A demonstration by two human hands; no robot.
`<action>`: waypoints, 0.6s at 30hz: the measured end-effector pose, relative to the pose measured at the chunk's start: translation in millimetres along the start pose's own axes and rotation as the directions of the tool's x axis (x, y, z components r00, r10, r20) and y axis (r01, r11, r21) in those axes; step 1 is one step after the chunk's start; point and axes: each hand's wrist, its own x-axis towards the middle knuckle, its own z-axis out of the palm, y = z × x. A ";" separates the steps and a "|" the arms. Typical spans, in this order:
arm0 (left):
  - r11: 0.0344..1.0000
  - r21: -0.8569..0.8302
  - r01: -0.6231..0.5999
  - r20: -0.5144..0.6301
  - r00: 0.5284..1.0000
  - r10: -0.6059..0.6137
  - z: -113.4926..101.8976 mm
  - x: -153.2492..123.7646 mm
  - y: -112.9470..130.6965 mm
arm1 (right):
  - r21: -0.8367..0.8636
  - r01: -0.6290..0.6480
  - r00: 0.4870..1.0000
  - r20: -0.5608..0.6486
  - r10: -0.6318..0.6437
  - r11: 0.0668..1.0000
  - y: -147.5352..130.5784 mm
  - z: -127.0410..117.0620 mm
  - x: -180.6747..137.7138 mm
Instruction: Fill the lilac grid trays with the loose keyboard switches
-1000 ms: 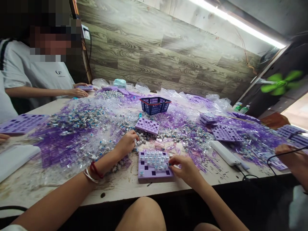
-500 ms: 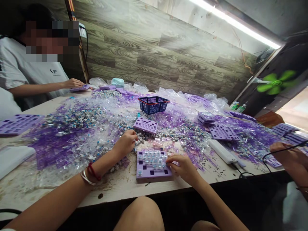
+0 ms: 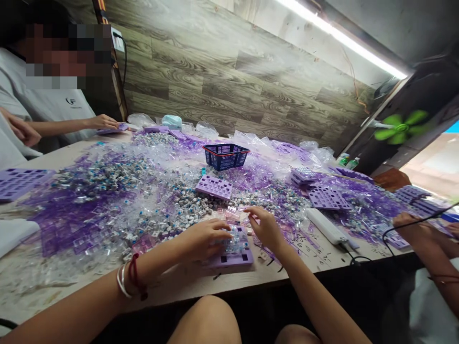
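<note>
In front of me lies a light-purple board point(image 3: 234, 258) with square holes, many of them filled with clear, bluish small blocks point(image 3: 237, 239) that look like keyboard switches or keycaps. Over its left part reaches my left hand point(image 3: 204, 239), fingers bent down at the clear blocks; whatever its fingertips pinch is hidden. Beyond the board's right far corner is my right hand point(image 3: 267, 228), thumb and forefinger apart, close to loose pinkish clear pieces point(image 3: 233, 213). A second purple board point(image 3: 214, 187) rests on the heap just behind.
Heaps of grey-white switches point(image 3: 201, 203) and purple clear pieces point(image 3: 71, 215) cover the table. A dark blue basket point(image 3: 226, 157) stands in the middle. To the right are a white power strip point(image 3: 328, 227) and another purple board point(image 3: 328, 197). Co-workers' hands point(image 3: 105, 122) are at left and right.
My left hand has moved right from the heap onto the board. My right hand has left the board's right edge and moved away toward the loose pieces, its fingers spreading.
</note>
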 end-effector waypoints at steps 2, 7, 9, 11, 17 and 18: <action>1.000 -0.011 0.003 0.014 1.000 -0.002 -5.5 -0.1 0.5 | -0.112 0.003 0.988 0.151 0.014 0.994 3.8 11.1 25.7; 0.999 -0.002 0.039 0.079 0.996 -0.039 -16.7 -1.3 3.7 | -0.191 -0.009 0.950 0.303 0.067 0.982 9.8 38.2 68.9; 0.999 0.002 0.048 0.093 0.995 -0.048 -18.0 -2.0 2.5 | -0.208 -0.009 0.938 0.338 0.081 0.978 12.5 43.2 74.0; 0.999 -0.026 0.047 0.081 0.996 -0.045 -17.6 -2.8 -0.6 | -0.212 0.002 0.928 0.364 0.078 0.977 15.5 43.7 74.2; 0.995 -0.100 -0.001 0.033 0.999 0.004 -16.9 -3.6 -7.2 | -0.201 0.020 0.946 0.322 0.047 0.979 18.9 32.2 60.7; 0.995 -0.098 -0.003 0.038 0.999 0.006 -17.5 -3.5 -6.8 | -0.203 0.013 0.951 0.306 0.051 0.979 18.1 31.0 58.0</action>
